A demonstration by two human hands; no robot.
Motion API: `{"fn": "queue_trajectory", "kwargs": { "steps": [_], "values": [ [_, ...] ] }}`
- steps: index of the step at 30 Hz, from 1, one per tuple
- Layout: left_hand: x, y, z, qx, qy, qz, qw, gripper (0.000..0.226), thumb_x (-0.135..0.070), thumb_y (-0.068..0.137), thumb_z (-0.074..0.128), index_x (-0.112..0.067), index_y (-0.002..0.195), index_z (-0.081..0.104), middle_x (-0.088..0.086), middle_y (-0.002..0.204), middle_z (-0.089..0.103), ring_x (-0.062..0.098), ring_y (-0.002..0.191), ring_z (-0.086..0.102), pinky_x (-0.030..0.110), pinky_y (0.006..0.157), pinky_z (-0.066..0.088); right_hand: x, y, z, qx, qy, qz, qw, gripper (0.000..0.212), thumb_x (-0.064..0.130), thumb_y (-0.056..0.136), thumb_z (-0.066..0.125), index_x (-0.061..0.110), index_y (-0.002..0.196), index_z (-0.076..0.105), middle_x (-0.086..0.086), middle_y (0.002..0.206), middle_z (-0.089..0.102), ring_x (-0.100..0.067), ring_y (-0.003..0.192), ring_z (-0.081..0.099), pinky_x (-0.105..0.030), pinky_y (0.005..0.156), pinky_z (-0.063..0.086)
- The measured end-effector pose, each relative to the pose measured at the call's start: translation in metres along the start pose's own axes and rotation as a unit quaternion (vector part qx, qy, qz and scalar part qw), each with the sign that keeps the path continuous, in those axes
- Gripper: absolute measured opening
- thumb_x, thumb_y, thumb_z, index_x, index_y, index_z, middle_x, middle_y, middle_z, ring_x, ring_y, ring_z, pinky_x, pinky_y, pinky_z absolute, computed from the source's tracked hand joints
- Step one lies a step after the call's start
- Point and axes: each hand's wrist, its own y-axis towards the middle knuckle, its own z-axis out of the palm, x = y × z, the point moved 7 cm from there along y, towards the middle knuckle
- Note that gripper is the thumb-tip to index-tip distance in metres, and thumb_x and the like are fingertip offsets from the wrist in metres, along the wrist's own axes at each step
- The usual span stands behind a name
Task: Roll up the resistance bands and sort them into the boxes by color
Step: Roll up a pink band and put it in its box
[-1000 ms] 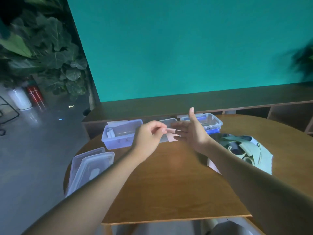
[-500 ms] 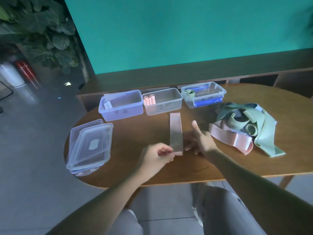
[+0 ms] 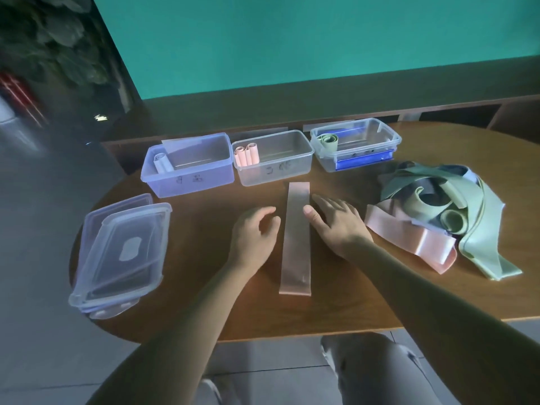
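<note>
With the flat pink rubber resistance band (image 3: 295, 241) lying straight between the loosely curled, empty left hand (image 3: 254, 235) and spread-fingered right hand (image 3: 336, 226), rolling from its near end seems next

Round wooden table (image 3: 204, 302), stacked clear lids (image 3: 122, 252), teal wall (image 3: 292, 39), leafy plant (image 3: 52, 39)

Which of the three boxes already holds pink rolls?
The middle box: two pink rolls stand at its left end. The left box holds a pale roll, the right box a green one.
</note>
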Motion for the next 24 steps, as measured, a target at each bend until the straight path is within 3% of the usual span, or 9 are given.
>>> {"fn": "queue_trajectory", "kwargs": {
  "steps": [4,7,11,17,21,24],
  "values": [
    [-0.005,0.036,0.024,0.066,0.128,0.034,0.989,0.046,-0.052,0.101,0.047,-0.029,0.14,0.057,-0.006,0.144,0.057,0.015,0.136,0.048,0.041,0.117,0.033,0.003,0.027,0.007,0.026,-0.027,0.009,0.999,0.085,0.076,0.095,0.01,0.024,0.161,0.015,0.0,0.166,0.023,-0.018,0.155,0.012,-0.04,0.125,0.001],
    [-0.003,0.057,0.038,0.099,0.151,0.042,0.983,0.052,-0.054,0.104,0.038,-0.028,0.148,0.048,-0.004,0.151,0.05,0.017,0.144,0.04,0.043,0.12,0.025,0.002,0.048,0.014,0.032,-0.016,0.018,0.999,0.087,0.077,0.093,0.007,0.024,0.161,0.011,-0.002,0.167,0.022,-0.019,0.155,0.011,-0.041,0.126,-0.001],
    [0.003,0.078,0.047,0.103,0.137,0.072,0.983,0.05,-0.05,0.105,0.038,-0.026,0.148,0.049,-0.004,0.151,0.051,0.017,0.143,0.043,0.046,0.12,0.029,0.004,0.071,0.023,0.036,-0.006,-0.016,0.999,0.087,0.078,0.093,0.006,0.023,0.161,0.013,-0.002,0.164,0.03,-0.017,0.154,0.015,-0.042,0.127,0.004],
    [0.008,0.088,0.053,0.104,0.121,0.076,0.984,0.05,-0.052,0.105,0.037,-0.026,0.145,0.05,-0.005,0.147,0.055,0.017,0.138,0.048,0.048,0.117,0.036,0.004,0.082,0.021,0.035,0.034,0.014,0.999,0.082,0.076,0.094,0.012,0.029,0.161,0.009,0.0,0.165,0.028,-0.024,0.155,0.015,-0.042,0.125,0.005],
    [0.013,0.077,0.046,0.1,0.088,0.045,0.99,0.055,-0.057,0.101,0.044,-0.024,0.145,0.049,-0.004,0.148,0.054,0.019,0.137,0.05,0.05,0.113,0.042,0.006,0.072,0.014,0.033,0.045,0.02,0.998,0.084,0.079,0.093,0.017,0.029,0.16,0.013,-0.002,0.164,0.029,-0.025,0.154,0.018,-0.044,0.125,0.011],
    [0.01,0.053,0.037,0.126,0.084,0.015,0.988,0.057,-0.057,0.101,0.045,-0.027,0.15,0.043,-0.005,0.155,0.046,0.019,0.143,0.041,0.042,0.116,0.037,0.008,0.05,0.012,0.038,0.04,0.004,0.998,0.089,0.085,0.088,0.014,0.031,0.158,0.017,-0.002,0.163,0.031,-0.025,0.153,0.021,-0.047,0.126,0.015]
  ]
}}
